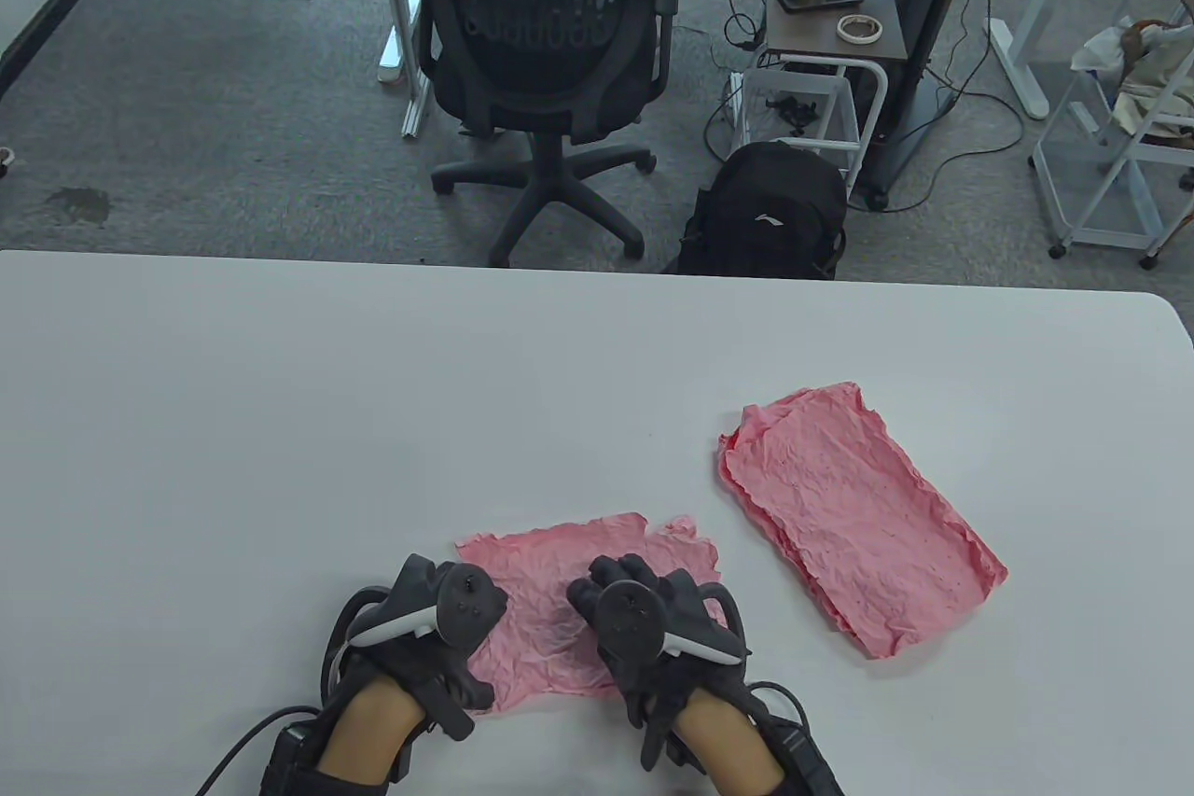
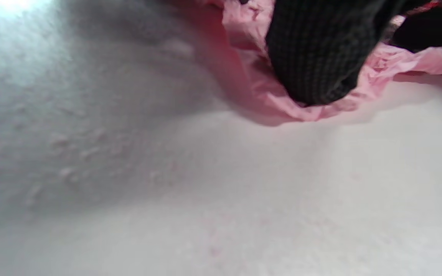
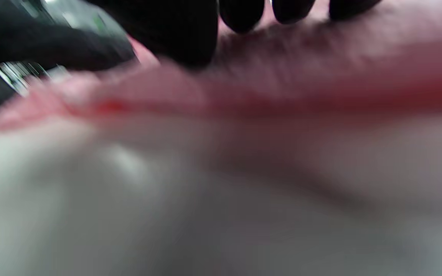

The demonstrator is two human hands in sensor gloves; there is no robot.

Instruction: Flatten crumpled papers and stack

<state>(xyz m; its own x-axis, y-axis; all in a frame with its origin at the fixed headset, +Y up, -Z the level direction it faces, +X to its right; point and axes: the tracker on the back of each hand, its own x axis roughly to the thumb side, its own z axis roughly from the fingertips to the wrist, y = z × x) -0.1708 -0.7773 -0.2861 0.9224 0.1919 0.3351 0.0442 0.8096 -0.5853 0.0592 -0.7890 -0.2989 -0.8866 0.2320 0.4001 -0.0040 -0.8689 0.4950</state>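
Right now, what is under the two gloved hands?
A wrinkled pink paper lies flat under the left hand and right hand, on the white table. The parts beneath the palms are covered.

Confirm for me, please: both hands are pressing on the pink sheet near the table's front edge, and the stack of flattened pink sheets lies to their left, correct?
Not quite: the stack of pink sheets lies to the right of the hands, as the table view shows. Both the left hand and right hand rest on the pink sheet.

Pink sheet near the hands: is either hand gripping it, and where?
Neither grips it. Left hand and right hand rest flat on the pink sheet, near its left and right parts.
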